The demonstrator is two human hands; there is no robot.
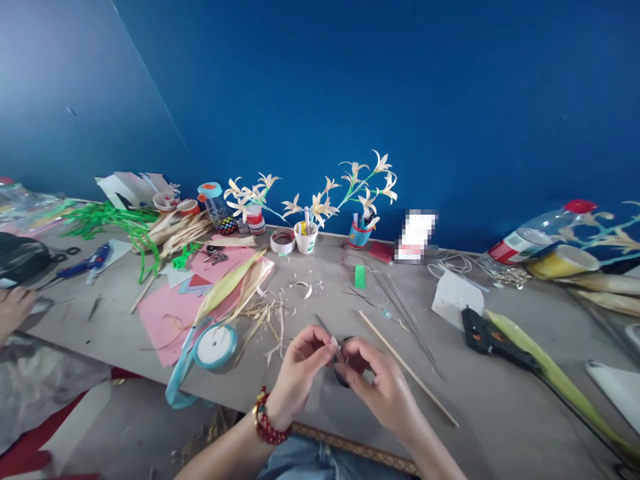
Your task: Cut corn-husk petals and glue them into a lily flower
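My left hand (309, 359), with a beaded bracelet (269, 417) at its wrist, is closed in a pinch on a small pale husk piece (334, 341). My right hand (376, 375) meets it, thumb and fingers pinched at the same piece. Scissors (323, 324) show below and between the hands: a grey blade sticks out past the left fingers, and dark handles are partly covered by the right ones. Whether they lie on the table, I cannot tell. Left of my hands are husk scraps (260, 313) and a blue ribbon roll (215, 345).
A thin wooden stick (407, 369), metal wires (405, 307) and a black glue gun (495, 343) lie to the right. Husk flowers (320, 207) stand in a white cup (306, 239) at the back. Pink paper (163, 320) lies left. Another person's hand (14, 310) rests at far left.
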